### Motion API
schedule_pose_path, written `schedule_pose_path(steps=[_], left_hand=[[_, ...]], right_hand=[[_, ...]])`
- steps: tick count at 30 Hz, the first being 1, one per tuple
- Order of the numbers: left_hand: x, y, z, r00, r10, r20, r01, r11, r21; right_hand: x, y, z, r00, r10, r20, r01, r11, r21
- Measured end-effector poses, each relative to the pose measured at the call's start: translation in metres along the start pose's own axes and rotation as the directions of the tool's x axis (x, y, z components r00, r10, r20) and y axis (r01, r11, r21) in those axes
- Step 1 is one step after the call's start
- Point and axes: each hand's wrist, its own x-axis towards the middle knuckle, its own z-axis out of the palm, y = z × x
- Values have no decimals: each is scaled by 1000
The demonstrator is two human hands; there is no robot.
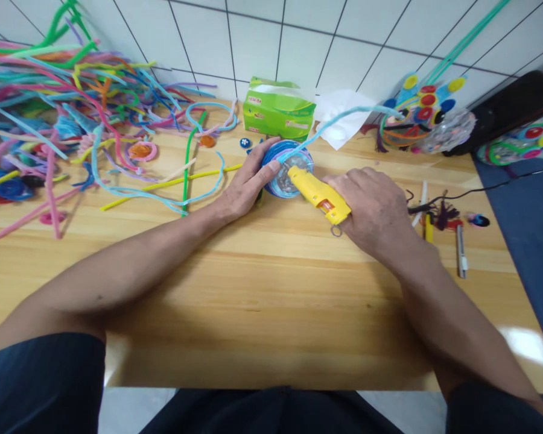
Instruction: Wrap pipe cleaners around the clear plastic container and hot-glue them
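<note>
My right hand (374, 208) is closed round a yellow glue gun (319, 194), its nozzle pointing left onto a round clear object (286, 169) wrapped in blue and purple pipe cleaners. My left hand (247, 187) grips that round object from its left side, thumb against its rim. A light blue pipe cleaner (344, 114) rises from the object and arcs to the right. Everything rests on a wooden table (262, 289).
A big heap of coloured pipe cleaners (58, 114) covers the table's left. A green tissue pack (278, 111) and a white tissue (344, 117) lie at the back. Finished pipe-cleaner ornaments (423, 120) stand back right. Small tools and a pen (460, 250) lie right.
</note>
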Motion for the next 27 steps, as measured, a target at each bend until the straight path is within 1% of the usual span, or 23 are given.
schedule_pose_path(steps=[3, 10, 16, 19, 23, 27], left_hand=[[0, 6, -1, 999, -51, 18, 51, 998, -40], [1, 12, -2, 997, -68, 44, 70, 997, -40], [1, 12, -3, 999, -48, 23, 50, 996, -79], [1, 12, -4, 999, -39, 27, 41, 996, -74], [1, 11, -3, 998, -50, 36, 52, 997, -56], [1, 7, -2, 998, -50, 24, 52, 997, -54]], right_hand=[[-1, 1, 0, 1000, -7, -10, 7, 1000, 8], [-1, -2, -3, 1000, 26, 4, -26, 999, 28], [-1, -1, -1, 999, 44, -5, -44, 999, 17], [0, -2, -1, 999, 52, -4, -52, 999, 11], [0, -2, -2, 999, 33, 3, -33, 999, 8], [-1, -3, -3, 999, 42, -2, -42, 999, 8]])
